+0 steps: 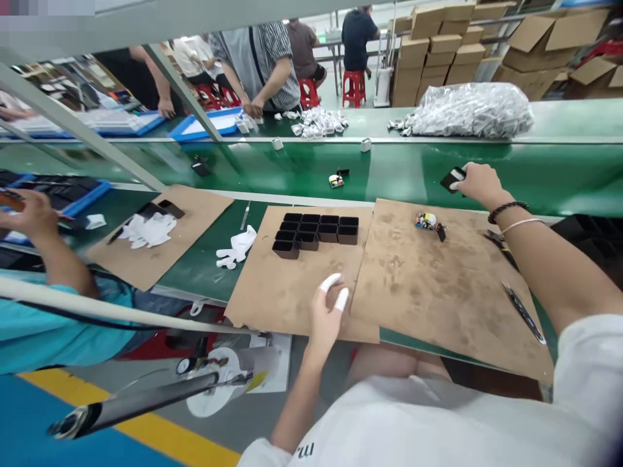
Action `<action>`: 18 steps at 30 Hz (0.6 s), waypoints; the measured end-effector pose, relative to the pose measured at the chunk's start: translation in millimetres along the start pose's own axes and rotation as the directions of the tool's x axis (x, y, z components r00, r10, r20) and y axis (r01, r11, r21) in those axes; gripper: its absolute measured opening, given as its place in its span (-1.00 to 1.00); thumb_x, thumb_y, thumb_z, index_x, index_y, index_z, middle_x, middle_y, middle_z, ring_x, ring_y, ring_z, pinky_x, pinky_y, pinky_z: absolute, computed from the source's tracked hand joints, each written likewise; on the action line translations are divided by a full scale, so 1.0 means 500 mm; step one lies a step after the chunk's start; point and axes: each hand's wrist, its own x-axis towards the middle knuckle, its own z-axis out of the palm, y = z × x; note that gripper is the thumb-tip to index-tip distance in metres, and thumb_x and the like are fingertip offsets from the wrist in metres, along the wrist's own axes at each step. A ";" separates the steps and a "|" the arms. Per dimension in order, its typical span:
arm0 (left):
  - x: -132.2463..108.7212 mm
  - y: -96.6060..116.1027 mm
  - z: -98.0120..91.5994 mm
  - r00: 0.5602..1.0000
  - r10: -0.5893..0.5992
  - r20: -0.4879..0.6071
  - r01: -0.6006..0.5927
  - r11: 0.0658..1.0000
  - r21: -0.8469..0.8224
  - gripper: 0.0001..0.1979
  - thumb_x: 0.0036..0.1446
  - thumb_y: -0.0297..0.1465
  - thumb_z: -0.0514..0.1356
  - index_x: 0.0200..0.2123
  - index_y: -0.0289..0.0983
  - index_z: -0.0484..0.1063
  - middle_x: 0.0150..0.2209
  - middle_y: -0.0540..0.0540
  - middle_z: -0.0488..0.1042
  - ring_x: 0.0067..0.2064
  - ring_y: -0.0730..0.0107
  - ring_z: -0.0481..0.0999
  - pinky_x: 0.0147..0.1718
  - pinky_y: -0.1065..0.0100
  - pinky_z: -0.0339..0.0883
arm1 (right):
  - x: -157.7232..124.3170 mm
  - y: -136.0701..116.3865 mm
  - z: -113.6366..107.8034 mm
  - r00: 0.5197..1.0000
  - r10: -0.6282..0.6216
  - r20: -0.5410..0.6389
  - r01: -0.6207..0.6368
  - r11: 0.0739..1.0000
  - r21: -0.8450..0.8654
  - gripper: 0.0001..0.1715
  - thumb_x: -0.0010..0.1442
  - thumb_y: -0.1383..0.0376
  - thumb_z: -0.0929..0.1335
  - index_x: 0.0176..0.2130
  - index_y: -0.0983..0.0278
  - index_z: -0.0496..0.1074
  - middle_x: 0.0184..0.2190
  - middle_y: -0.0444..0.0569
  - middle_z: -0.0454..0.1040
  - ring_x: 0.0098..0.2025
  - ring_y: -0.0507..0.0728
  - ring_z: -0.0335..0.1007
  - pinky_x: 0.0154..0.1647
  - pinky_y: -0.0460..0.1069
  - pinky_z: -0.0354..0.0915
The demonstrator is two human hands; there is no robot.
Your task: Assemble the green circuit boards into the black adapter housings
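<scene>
My right hand reaches over the green conveyor, its fingers closed on a small black plastic case. Something white shows against the case, perhaps a finger cot. My left hand hovers above the brown cardboard sheet, thumb and forefinger apart in white finger cots, holding nothing. Just beyond it stand several open black boxes grouped in rows. On the right-hand cardboard lies a small circuit board with a black piece beside it.
Pliers and tweezers lie by my right arm. Another circuit board and white parts sit on the conveyor. White gloves lie to the left, near a co-worker's hand. A bagged heap stands beyond.
</scene>
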 end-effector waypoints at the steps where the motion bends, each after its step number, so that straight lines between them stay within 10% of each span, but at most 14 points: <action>1: 0.003 -0.020 -0.017 0.995 0.019 -0.094 -0.014 0.998 0.057 -0.60 0.20 -0.21 0.33 0.07 -0.23 0.53 0.00 -0.23 0.61 0.08 0.13 0.61 0.21 0.02 0.40 | 0.032 0.003 0.003 1.000 0.015 0.014 -0.016 1.000 0.007 -0.56 0.21 0.02 0.48 -0.35 0.39 0.59 -0.17 0.45 0.60 0.11 0.47 0.53 0.15 0.30 0.34; 8: 0.009 -0.086 -0.035 0.887 0.409 -0.215 -0.224 0.788 0.574 -0.80 0.28 -0.32 0.23 -0.08 -0.14 0.62 -0.17 -0.17 0.62 -0.12 0.10 0.60 -0.09 0.08 0.47 | 0.128 -0.153 0.135 0.988 0.117 0.103 -0.114 0.993 -0.030 -0.55 0.16 0.11 0.53 -0.10 0.41 0.56 0.09 0.56 0.48 0.20 0.58 0.40 0.19 0.64 0.14; 13: 0.010 -0.082 -0.027 0.842 0.510 -0.177 -0.288 0.701 0.653 -0.77 0.30 -0.42 0.18 -0.07 -0.11 0.61 -0.20 -0.13 0.62 -0.18 0.16 0.60 -0.18 0.16 0.47 | 0.165 -0.395 0.335 0.931 0.075 0.357 -0.073 0.997 -0.019 -0.54 0.36 0.09 0.42 0.12 0.32 0.46 0.08 0.10 0.52 0.07 0.22 0.52 0.10 0.22 0.48; 18: 0.012 -0.082 -0.033 0.829 0.524 -0.196 -0.294 0.706 0.644 -0.76 0.29 -0.47 0.17 -0.09 -0.12 0.61 -0.22 -0.11 0.62 -0.19 0.20 0.61 -0.18 0.18 0.50 | 0.149 -0.568 0.443 0.912 -0.015 0.410 0.006 1.000 0.022 -0.51 0.37 0.14 0.42 0.19 0.30 0.41 0.21 0.13 0.43 0.17 0.26 0.45 0.16 0.26 0.45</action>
